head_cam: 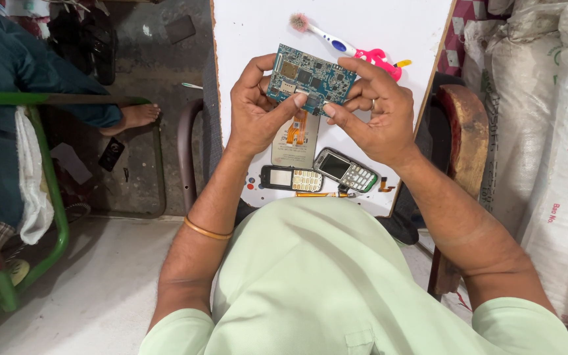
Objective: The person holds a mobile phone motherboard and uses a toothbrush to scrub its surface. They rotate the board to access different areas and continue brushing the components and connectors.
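While both hands pinch it above the white table [422, 26], the blue-green circuit board [310, 75] hangs in the air with nothing under it but the loose parts below. The left hand [258, 108] is closed on the board's left edge, thumb across its lower rim; the right hand [373, 108] grips the right edge, thumb and forefinger meeting near the bottom middle. A slip there looks like the main risk: the grip is on thin edges only, so a twist or a sweaty thumb could drop the board onto the beige panel with an orange ribbon [295, 139] just beneath, or bend that ribbon (whether it joins the board I cannot tell). The silver keypad phone [345, 170] and the black phone face [290, 178] lie near the table's front edge, close to the person's lap, and a nudge could tip them off. A toothbrush [350, 46] lies beyond the hands. Free room is mostly at the far corners; the table is narrow, with sacks [547, 131] close on the right.
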